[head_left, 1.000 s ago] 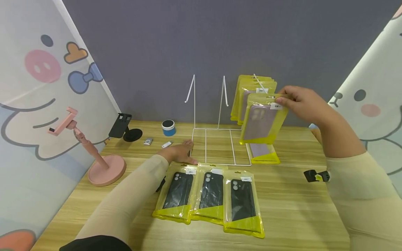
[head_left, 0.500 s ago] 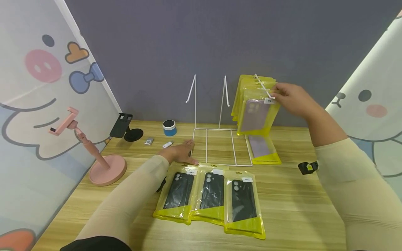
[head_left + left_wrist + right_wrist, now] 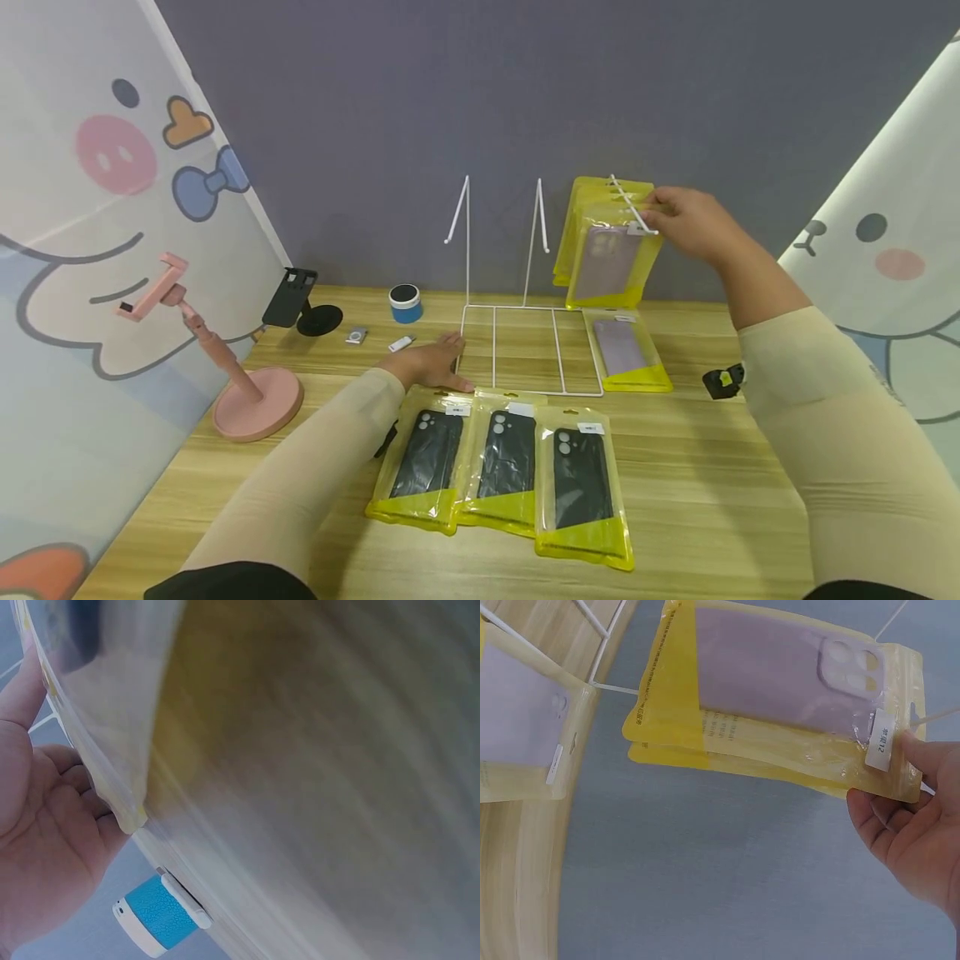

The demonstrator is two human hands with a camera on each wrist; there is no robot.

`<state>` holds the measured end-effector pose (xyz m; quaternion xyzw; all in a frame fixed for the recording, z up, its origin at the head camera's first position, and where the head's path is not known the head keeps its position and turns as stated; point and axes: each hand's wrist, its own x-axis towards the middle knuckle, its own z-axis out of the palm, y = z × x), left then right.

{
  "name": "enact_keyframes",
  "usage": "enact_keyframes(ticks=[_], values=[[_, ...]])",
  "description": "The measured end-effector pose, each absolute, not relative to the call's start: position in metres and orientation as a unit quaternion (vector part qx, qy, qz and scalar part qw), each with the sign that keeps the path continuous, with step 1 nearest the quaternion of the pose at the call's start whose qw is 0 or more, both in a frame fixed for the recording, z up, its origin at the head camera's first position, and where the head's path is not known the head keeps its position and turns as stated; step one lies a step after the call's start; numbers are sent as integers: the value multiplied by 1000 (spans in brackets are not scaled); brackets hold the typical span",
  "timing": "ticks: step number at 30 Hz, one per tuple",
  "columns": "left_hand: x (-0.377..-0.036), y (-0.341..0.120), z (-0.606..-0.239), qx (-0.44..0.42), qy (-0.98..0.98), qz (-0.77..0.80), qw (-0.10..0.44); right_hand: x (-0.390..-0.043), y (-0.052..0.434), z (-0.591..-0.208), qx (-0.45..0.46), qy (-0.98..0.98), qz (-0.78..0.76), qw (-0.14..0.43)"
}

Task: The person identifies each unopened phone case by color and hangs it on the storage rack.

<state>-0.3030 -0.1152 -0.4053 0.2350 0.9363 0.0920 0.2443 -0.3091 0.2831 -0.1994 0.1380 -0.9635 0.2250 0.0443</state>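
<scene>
With thumb and fingers, my right hand (image 3: 693,223) pinches the upper right edge of a yellow-trimmed clear pouch holding a lilac phone case (image 3: 606,265). The pouch hangs on the right hook (image 3: 633,210) of a white wire rack (image 3: 525,308), in front of several similar pouches. In the right wrist view the hook's wire meets the hang hole of the phone case pouch (image 3: 795,667), beside my thumb. My left hand (image 3: 431,365) rests at the rack's left front corner, fingers extended and thumb apart. The pouches partly cover its fingers in the left wrist view.
Three pouches with black phone cases (image 3: 506,458) lie before the rack. Another lilac-case pouch (image 3: 626,350) lies by its right side. Leftward stand a pink phone stand (image 3: 258,406), a black phone holder (image 3: 291,297) and a blue-and-white cylinder (image 3: 406,305). Two bare hooks (image 3: 542,217) rise from the rack.
My right hand has carried the lilac-case pouch back and left along the right hook, up against the others there. The left hand has stayed in place.
</scene>
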Motion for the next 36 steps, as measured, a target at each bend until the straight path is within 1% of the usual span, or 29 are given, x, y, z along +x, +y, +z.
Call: enact_keyframes(ticks=[6, 9, 12, 18, 23, 30, 33, 36], values=[[-305, -113, -406, 234, 936, 88, 248, -301, 299, -204, 113, -960, 253, 48], [-304, -113, -405, 237, 936, 84, 248, -295, 311, -211, 110, -948, 292, 58], [-303, -114, -405, 239, 935, 87, 247, -292, 326, -223, 105, -942, 316, 50], [-303, -117, -402, 233, 935, 95, 250, -290, 347, -270, 90, -945, 314, -14], [-303, -118, -403, 235, 935, 94, 249, -288, 353, -313, 94, -954, 276, -70], [-303, -119, -403, 234, 934, 98, 252, -284, 339, -367, 160, -957, 210, -123], [-303, -119, -402, 235, 934, 99, 252, -278, 329, -380, 190, -950, 196, -153], [-303, -119, -403, 232, 934, 103, 253, -271, 323, -386, 208, -948, 177, -165]])
